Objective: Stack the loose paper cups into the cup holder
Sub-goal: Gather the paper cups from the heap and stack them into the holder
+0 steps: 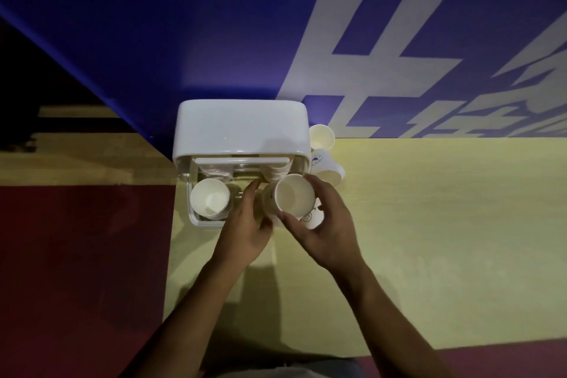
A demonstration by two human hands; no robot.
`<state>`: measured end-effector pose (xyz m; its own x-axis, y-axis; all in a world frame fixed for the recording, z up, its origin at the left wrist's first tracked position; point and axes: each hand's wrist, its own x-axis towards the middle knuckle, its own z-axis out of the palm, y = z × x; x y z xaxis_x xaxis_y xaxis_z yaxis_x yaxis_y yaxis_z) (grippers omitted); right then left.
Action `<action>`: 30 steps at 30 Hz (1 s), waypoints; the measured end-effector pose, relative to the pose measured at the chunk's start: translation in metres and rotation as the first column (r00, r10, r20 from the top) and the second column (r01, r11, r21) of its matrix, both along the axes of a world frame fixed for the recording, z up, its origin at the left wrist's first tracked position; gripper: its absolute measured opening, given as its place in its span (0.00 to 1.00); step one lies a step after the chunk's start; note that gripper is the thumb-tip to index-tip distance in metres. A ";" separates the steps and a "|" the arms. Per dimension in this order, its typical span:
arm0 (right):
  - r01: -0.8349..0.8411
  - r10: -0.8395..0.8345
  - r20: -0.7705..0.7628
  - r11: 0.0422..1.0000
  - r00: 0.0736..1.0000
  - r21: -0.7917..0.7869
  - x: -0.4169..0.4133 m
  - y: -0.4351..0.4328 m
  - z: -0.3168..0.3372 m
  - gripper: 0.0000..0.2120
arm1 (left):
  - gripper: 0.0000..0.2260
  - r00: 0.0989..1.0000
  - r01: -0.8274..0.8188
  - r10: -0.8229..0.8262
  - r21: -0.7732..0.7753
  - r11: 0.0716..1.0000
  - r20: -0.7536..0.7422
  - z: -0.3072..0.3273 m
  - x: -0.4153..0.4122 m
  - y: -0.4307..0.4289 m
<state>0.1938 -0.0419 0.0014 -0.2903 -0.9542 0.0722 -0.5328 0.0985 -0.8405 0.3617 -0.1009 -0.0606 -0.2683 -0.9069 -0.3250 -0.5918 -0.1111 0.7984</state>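
Note:
A white cup holder (241, 129) with a closed lid and an open front tray stands against the blue wall. A stack of white paper cups (210, 199) fills the tray's left slot. My right hand (322, 227) grips a paper cup (294, 196), mouth up, over the tray's right slot. My left hand (245, 224) rests on the tray's middle, its fingers touching the left side of that cup. Whether the cup sits on a stack below is hidden. Loose cups lie right of the holder: one at the wall (321, 136), one on its side (326, 167).
The holder stands on a pale yellow tabletop (429, 224) near its left edge. A dark red floor (82, 255) lies beyond that edge. The blue wall with large white lettering (352, 49) rises right behind the holder. Another printed cup (313, 218) lies partly under my right hand.

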 end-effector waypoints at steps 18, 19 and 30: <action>-0.294 0.303 -0.067 0.948 0.951 0.123 -0.016 -0.031 -0.064 0.35 | 0.21 0.993 -0.114 0.116 0.081 0.990 -0.017 0.004 -0.019 -0.004; -0.271 0.277 -0.040 0.955 0.960 0.119 -0.017 -0.029 -0.062 0.33 | 0.20 0.989 -0.143 0.145 0.076 0.987 -0.016 0.007 -0.021 -0.003; 0.283 -0.748 0.423 0.611 0.511 0.739 -0.065 -0.036 -0.070 0.51 | 0.08 0.946 -0.323 0.324 0.048 0.945 -0.010 0.022 -0.034 0.097</action>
